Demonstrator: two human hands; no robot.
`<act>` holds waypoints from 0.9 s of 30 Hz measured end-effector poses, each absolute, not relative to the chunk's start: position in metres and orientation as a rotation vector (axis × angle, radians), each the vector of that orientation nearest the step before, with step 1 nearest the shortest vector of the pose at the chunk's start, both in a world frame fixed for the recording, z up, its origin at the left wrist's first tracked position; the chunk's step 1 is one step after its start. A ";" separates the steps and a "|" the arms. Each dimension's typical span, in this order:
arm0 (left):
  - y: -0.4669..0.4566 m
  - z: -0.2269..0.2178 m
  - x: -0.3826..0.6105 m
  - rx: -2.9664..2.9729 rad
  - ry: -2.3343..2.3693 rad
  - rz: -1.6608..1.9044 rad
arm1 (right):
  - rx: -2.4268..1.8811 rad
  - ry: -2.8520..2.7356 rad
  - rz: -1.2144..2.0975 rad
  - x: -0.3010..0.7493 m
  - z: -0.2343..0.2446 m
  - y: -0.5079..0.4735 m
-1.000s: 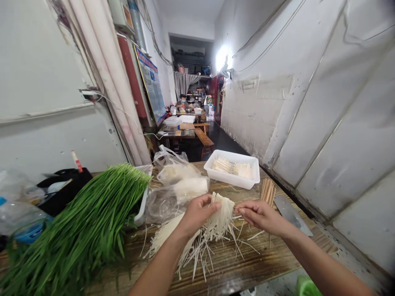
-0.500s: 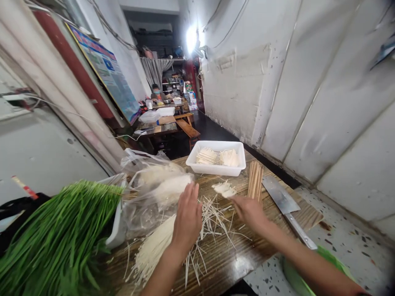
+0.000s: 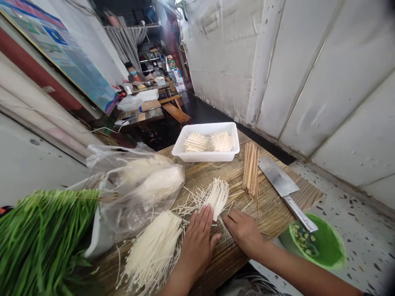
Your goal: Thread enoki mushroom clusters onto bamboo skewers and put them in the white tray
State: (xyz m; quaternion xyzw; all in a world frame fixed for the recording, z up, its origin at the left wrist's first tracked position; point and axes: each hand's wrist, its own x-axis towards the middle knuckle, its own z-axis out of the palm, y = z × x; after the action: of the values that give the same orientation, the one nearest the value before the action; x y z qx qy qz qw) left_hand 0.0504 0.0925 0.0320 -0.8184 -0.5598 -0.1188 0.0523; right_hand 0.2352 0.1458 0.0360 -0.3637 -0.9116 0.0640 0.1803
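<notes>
My left hand lies with its fingers outstretched, pressing on the near end of a small flattened bunch of enoki mushrooms. Just right of that bunch, low over the table, is my right hand, its fingers closed together. Whatever may be in its grip is hidden. Loose enoki strands lie around both hands. A larger heap of enoki spreads to the left of my left hand. Beyond the right hand is a pile of bamboo skewers. A white plastic tray holds two skewered enoki portions at the back.
A cleaver lies along the wooden table's right side, handle over the edge. Below it on the floor stands a green basin with pieces in it. Bagged enoki and a container of green chives are left. A masked person sits far back.
My view has tilted down. The left hand now presses on an enoki bunch instead of hovering by the heap. My right hand came nearer, and the small bunch it held now lies under the left.
</notes>
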 end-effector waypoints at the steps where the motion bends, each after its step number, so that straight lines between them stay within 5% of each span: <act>1: 0.093 0.032 0.050 -2.471 -1.675 -0.311 | -1.024 -2.576 0.177 0.235 0.034 0.145; 27: 0.093 0.019 0.054 -2.554 -1.692 -0.286 | -0.938 -2.607 0.250 0.237 0.028 0.137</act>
State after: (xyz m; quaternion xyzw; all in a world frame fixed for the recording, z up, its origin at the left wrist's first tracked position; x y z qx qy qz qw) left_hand 0.0539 0.0926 0.0194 -0.8296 -0.5496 -0.0930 0.0320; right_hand 0.2367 0.1373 0.0283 -0.3319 -0.9219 0.0886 0.1791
